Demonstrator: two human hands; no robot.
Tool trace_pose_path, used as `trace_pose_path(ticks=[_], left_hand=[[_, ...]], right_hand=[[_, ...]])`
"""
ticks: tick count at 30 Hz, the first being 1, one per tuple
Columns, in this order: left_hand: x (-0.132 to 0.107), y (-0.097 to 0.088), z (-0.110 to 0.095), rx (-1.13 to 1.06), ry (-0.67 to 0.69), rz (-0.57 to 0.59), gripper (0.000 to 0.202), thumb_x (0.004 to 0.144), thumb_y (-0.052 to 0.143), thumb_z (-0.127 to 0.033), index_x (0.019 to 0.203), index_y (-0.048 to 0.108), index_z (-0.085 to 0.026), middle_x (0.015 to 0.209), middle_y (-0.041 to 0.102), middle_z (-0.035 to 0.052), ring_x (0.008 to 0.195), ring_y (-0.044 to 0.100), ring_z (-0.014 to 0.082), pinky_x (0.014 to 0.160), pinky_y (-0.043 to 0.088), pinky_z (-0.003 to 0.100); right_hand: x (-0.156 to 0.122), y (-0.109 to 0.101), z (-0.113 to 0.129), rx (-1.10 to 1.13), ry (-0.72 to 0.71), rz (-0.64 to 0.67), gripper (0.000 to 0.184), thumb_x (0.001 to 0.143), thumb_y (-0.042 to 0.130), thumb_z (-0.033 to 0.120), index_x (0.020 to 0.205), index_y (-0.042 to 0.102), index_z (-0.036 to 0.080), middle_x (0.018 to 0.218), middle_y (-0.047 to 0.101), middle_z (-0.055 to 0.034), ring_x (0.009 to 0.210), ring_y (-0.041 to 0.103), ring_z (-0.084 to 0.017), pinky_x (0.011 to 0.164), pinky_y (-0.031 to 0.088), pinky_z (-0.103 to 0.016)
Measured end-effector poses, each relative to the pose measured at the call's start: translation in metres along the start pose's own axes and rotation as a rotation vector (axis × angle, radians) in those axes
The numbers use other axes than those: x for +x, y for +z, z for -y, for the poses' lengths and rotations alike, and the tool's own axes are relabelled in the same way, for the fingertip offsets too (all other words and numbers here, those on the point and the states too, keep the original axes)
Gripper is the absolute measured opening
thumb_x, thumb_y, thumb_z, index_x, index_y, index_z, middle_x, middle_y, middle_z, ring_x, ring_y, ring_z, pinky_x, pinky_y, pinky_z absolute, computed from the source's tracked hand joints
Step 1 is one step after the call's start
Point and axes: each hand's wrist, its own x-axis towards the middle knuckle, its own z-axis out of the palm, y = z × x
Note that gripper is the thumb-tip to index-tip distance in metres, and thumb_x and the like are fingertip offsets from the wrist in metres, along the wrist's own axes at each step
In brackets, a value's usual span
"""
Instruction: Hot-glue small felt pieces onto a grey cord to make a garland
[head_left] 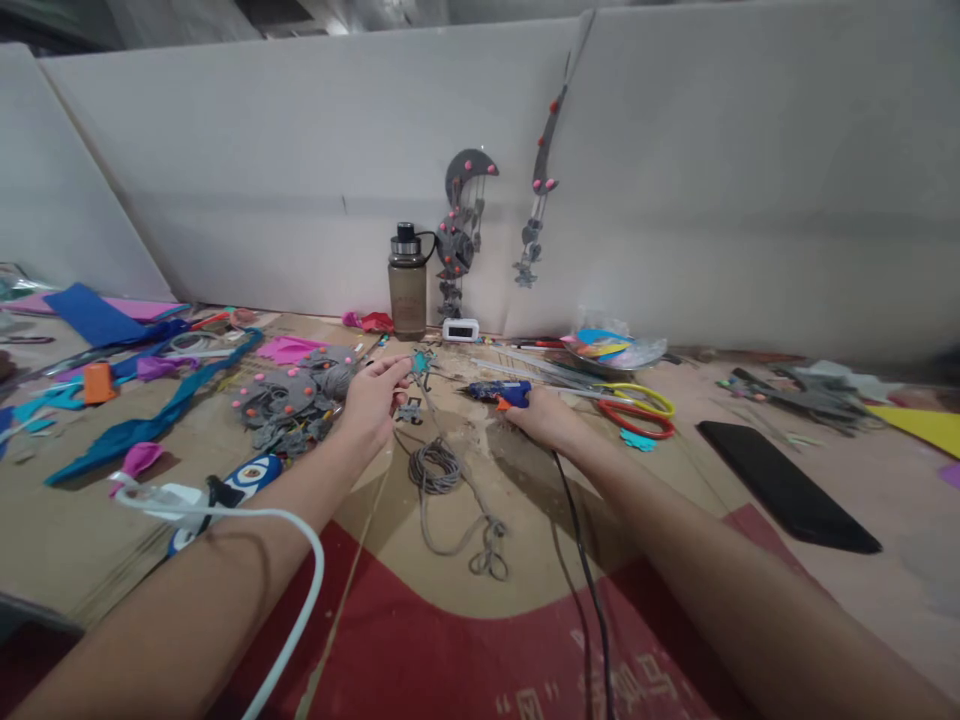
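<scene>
My left hand (pixel 375 395) is closed, its thumb and finger pinching a small teal piece (pixel 421 362) that looks like cut felt. A small grey cut-out (pixel 409 411) lies just below those fingertips. My right hand (pixel 551 418) grips a blue glue gun (pixel 506 391), its nozzle pointing left toward the teal piece. From the gun a black cord (pixel 581 545) runs down toward me. Between my arms lies a coil of grey cord (pixel 435 468), with a looped end (pixel 489 560) nearer to me.
Grey felt shapes with pink and orange pompoms (pixel 289 390) are piled at left. A bottle (pixel 408 290) and a small white digital clock (pixel 460 330) stand by the board. Red and yellow scissors (pixel 637 430) and a black phone (pixel 787 485) lie right. A white cable (pixel 311 580) crosses my left forearm.
</scene>
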Motion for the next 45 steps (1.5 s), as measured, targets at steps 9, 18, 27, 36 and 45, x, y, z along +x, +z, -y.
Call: trace_pose_path(ticks=[9,18,27,36,45], left_hand=[[0.002,-0.003,0.002,-0.116,-0.098,-0.019,0.020,0.057,0.075,-0.018,0.068,0.059,-0.013,0.058,0.051,-0.0036,0.046,0.043,0.0032,0.034,0.027,0.012],[0.000,0.002,0.003,-0.147,-0.193,-0.108,0.013,0.063,0.072,-0.015,0.068,0.060,-0.013,0.054,0.053,-0.0040,0.041,0.045,0.0022,0.034,0.030,0.011],[-0.006,0.007,0.001,-0.142,-0.176,-0.114,0.012,0.062,0.071,-0.016,0.069,0.062,-0.013,0.056,0.055,-0.0046,0.042,0.047,0.0026,0.035,0.033,0.013],[-0.005,0.004,0.004,-0.107,-0.115,-0.056,0.022,0.055,0.077,-0.020,0.070,0.063,-0.014,0.059,0.053,-0.0046,0.044,0.044,0.0024,0.035,0.030,0.012],[-0.004,0.003,0.004,-0.098,-0.107,-0.050,0.023,0.054,0.078,-0.022,0.070,0.063,-0.014,0.059,0.053,-0.0039,0.045,0.044,0.0028,0.036,0.028,0.012]], right_hand=[[-0.029,0.003,0.040,0.838,-0.351,-0.168,0.034,0.072,0.050,0.023,0.106,0.045,0.020,0.096,0.058,-0.0034,0.071,0.059,-0.013,0.064,0.053,-0.029],[-0.047,0.013,0.046,0.619,-0.633,-0.117,0.017,0.084,0.045,0.024,0.099,0.051,0.019,0.095,0.061,-0.0057,0.068,0.056,-0.013,0.065,0.049,-0.030],[-0.042,0.022,0.045,0.477,-0.606,-0.197,0.016,0.084,0.046,0.024,0.099,0.048,0.021,0.088,0.060,-0.0045,0.077,0.056,-0.017,0.075,0.046,-0.034],[-0.048,0.015,0.049,0.394,-0.588,-0.192,0.019,0.084,0.046,0.024,0.101,0.050,0.019,0.094,0.060,-0.0080,0.082,0.056,-0.019,0.079,0.045,-0.036],[-0.048,0.016,0.049,0.396,-0.581,-0.184,0.023,0.084,0.047,0.026,0.105,0.051,0.017,0.094,0.061,-0.0086,0.081,0.056,-0.020,0.079,0.046,-0.036]])
